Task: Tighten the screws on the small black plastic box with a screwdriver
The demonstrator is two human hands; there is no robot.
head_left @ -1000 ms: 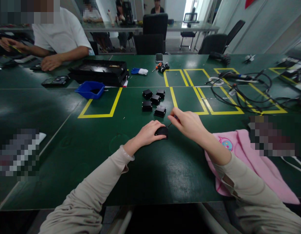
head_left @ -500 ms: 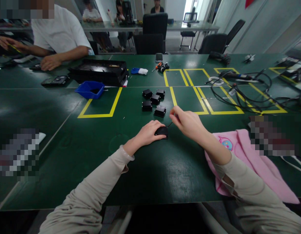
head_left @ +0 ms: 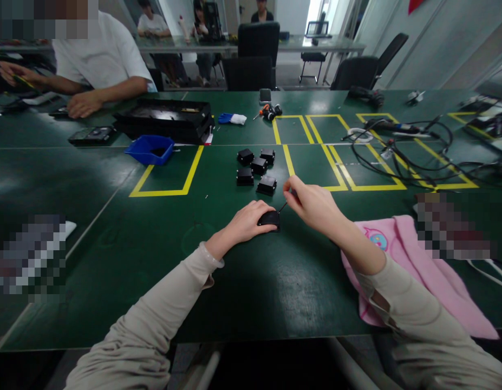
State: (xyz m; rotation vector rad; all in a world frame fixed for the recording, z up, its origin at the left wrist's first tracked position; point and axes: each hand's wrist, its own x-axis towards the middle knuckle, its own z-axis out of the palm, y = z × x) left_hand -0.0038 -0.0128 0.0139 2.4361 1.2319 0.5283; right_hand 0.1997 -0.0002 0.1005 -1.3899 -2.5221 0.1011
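R hand [head_left: 310,201] nudged slightly up-right, pinching thin tool [head_left: 282,207] slanting down-left to blk box [head_left: 269,218] (ctr of frame), clamped by L hand [head_left: 247,222].

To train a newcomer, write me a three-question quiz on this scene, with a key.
1. What does the right hand hold? A) a pink fabric cloth; B) a thin dark rod-like tool; C) a blue-and-white fabric glove.
2. True or false: in this view, the blue open-topped plastic-looking bin lies left of the cluster of small black plastic-looking boxes.
3. How many boxes form that cluster?

Key: 1. B; 2. true; 3. five.
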